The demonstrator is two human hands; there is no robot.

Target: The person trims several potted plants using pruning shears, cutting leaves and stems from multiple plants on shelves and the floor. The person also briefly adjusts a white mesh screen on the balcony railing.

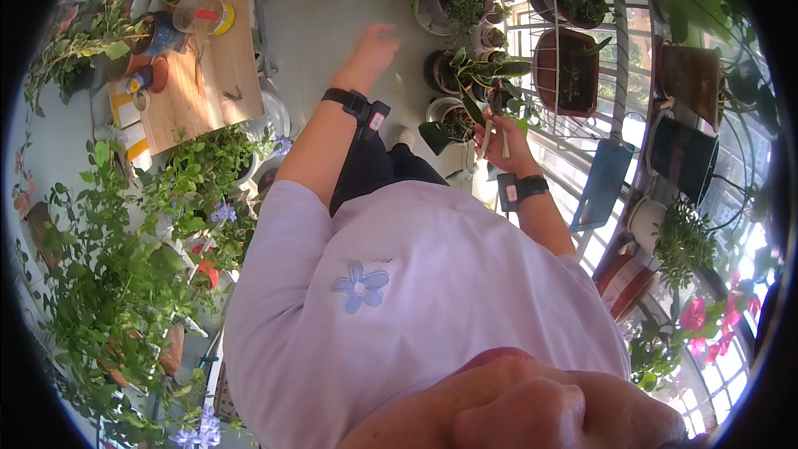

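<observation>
My left hand is held out over the pale floor, slightly blurred, with its fingers apart and nothing visible in it. My right hand grips pale, narrow stalk-like pieces; whether they are cut stems or dried leaves is hard to tell. Just beyond it are long yellow-edged leaves, which look like a snake plant's. A round pot of soil stands left of the right hand, with a broad dark green leaf at its side. Each wrist wears a black strap with a small device.
At left, a wooden table bears scissors, a clear plastic container and several small pots. Leafy plants crowd the left side. A white wire rack, a brown planter and a blue panel line the window side.
</observation>
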